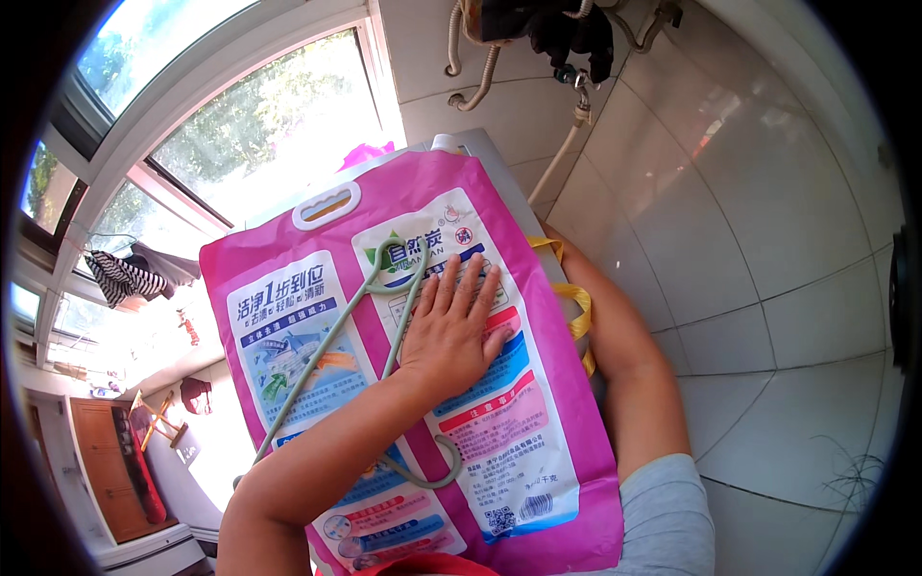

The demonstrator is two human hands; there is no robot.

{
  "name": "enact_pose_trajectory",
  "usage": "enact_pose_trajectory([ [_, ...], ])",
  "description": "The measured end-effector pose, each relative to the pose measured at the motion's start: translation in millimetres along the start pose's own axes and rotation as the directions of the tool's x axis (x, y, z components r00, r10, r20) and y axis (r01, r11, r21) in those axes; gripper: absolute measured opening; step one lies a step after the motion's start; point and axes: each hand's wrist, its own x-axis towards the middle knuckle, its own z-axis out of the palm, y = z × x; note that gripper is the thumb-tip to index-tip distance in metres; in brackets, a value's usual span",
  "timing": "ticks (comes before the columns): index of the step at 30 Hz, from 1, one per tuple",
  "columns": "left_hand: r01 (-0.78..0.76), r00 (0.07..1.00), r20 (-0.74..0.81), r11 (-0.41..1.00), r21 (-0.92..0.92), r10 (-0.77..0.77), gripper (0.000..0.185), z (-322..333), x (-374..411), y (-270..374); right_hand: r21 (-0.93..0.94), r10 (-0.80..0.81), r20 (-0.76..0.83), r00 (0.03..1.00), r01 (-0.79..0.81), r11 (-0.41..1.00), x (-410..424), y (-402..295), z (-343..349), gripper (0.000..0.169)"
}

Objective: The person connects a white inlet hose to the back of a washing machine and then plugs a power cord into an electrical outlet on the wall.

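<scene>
A large pink plastic detergent bag (pixel 504 324), bearing writing and having a white carry handle (pixel 328 205) at its top, stands tilted before me. My left hand (pixel 450 324) lies flat on its printed face, palm down, fingers slightly spread. A pale green coated wire hanger (pixel 317 353) lies across the bag, its loop by my fingertips, its middle beneath my left wrist and forearm, its curved end below. At the right my other arm reaches behind the bag, so my right hand is out of sight. Yellow straps (pixel 578 317) show between that arm and the bag's edge.
Behind the bag are a grey surface (pixel 484 147), a white cap (pixel 445 142) and pink plastic (pixel 367 154). A tap (pixel 578 83) with a hose stands by the tiled wall (pixel 691 216); dark gloves (pixel 576 36) hang above. Windows and hanging clothes (pixel 126 277) are on the left.
</scene>
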Motion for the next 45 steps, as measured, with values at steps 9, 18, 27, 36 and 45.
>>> enact_pose_trajectory([
  [9,-0.044,0.999,0.002,0.999,0.026,0.044,0.061,-1.4,7.0,8.4,-0.125,-0.049,0.041,0.998,0.054,0.991,91.8,-24.6,26.6,0.036],
  [18,-0.035,0.999,-0.011,0.999,0.029,0.035,0.061,1.5,3.2,2.9,-0.54,-0.213,0.108,0.971,0.237,0.808,97.9,-74.7,7.7,0.034],
  [27,-0.131,0.974,-0.184,0.991,0.036,0.135,0.06,24.6,3.9,-10.7,-0.266,-0.218,-0.232,0.948,0.154,0.952,-119.9,-174.5,-25.8,0.03],
  [36,-0.129,0.988,-0.007,0.804,-0.581,0.154,0.059,-43.0,31.6,-20.2,-0.009,-0.192,-0.794,0.576,0.305,0.952,-330.8,-170.5,11.8,0.031],
  [45,-0.464,0.838,-0.515,0.26,-0.847,-0.182,0.027,-125.0,-199.0,-158.7,0.271,0.124,-0.945,0.304,0.51,0.816,-428.9,-92.8,224.5,0.021],
])
